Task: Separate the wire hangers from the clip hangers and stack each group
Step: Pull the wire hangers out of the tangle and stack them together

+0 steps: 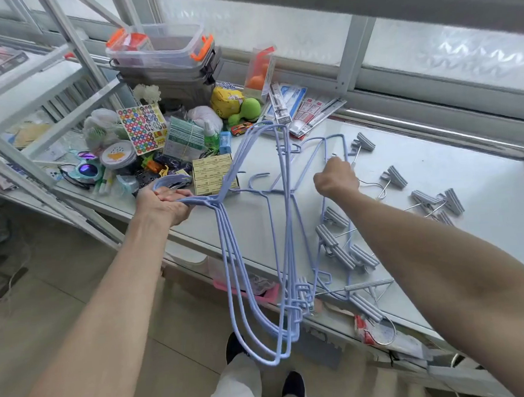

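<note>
White table [438, 167], gathering step underway: the blue wire hangers [232, 262] hang off the near edge as one bundle, and grey clip hangers [335, 249] lie scattered to the right. The left hand [162, 205] is clamped on the bundle's necks. The right hand [335, 179] has curled fingers; what they hold, I can't tell. Next, probably: feed the loose wire hanger [325, 141] into the bundle.

Shop: glass counter [438, 167], packaged goods [304, 108].

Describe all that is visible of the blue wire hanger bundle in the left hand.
Several thin, pale blue, seemingly coated wire hangers, nested together. The left hand grips their necks; the hooks curl out past the fingers. Held sideways: one end reaches over the table, the other hangs past its edge.
</note>
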`<state>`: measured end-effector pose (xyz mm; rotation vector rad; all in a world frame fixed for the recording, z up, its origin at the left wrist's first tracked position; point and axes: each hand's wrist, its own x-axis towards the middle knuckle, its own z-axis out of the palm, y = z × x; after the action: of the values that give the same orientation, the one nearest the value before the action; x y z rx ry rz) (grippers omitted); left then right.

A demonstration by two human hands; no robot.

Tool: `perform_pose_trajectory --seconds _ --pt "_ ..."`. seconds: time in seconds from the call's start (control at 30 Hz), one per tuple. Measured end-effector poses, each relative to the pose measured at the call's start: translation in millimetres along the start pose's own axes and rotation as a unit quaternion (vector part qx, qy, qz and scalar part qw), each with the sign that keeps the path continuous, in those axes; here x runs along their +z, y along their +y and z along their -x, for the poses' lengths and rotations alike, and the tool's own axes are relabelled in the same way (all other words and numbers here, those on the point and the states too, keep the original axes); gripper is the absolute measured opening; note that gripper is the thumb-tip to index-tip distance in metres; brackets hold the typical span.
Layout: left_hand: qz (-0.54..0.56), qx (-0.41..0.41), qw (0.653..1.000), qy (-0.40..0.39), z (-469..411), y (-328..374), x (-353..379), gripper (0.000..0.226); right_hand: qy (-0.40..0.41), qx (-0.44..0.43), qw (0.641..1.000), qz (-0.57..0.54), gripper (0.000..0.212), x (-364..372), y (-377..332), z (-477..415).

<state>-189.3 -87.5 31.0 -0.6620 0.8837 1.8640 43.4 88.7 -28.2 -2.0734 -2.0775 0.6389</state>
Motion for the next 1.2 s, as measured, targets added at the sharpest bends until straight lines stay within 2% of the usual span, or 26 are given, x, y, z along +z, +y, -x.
perform_pose_trajectory --seconds 0.2,0.4,0.63,0.7,0.77,0.9,1.0,1.07,1.13,1.2 --pt "0.063 -0.005 0.998 0.029 -11 19 -5 0.066 -0.091 0.012 0.995 0.035 0.027 10 7 15" --pt "0.076 0.009 0.996 0.053 -6 30 -6 0.056 -0.073 0.019 0.997 0.006 0.031 9 9 15" --pt "0.065 0.008 0.996 0.057 -7 25 -9 0.059 -0.055 -0.028 0.998 0.019 0.030 8 3 12" --pt "0.056 0.009 0.997 0.056 -6 22 -8 0.056 -0.061 -0.043 0.997 0.008 0.024 6 1 12" --pt "0.057 0.005 0.997 0.050 -5 21 -8 0.055 -0.073 -0.046 0.996 -0.023 0.010 5 0 10" --pt "0.067 0.005 0.996 0.054 -8 28 -9 0.058 -0.068 -0.024 0.991 -0.109 0.019 2 1 -2" --pt "0.062 0.000 0.997 0.051 -9 34 -8 0.059 -0.036 0.021 0.985 -0.167 0.014 -4 3 -19" --pt "0.061 0.008 0.997 0.046 -10 37 -8 0.058 -0.027 0.078 0.970 -0.231 0.014 -8 5 -30" --pt "0.056 0.012 0.998 0.039 -11 39 -9 0.057 -0.032 0.134 0.944 -0.299 0.023 -12 6 -37" --pt "0.060 0.009 0.998 0.036 -14 39 -9 0.056 -0.029 0.161 0.928 -0.335 0.027 -14 7 -43"
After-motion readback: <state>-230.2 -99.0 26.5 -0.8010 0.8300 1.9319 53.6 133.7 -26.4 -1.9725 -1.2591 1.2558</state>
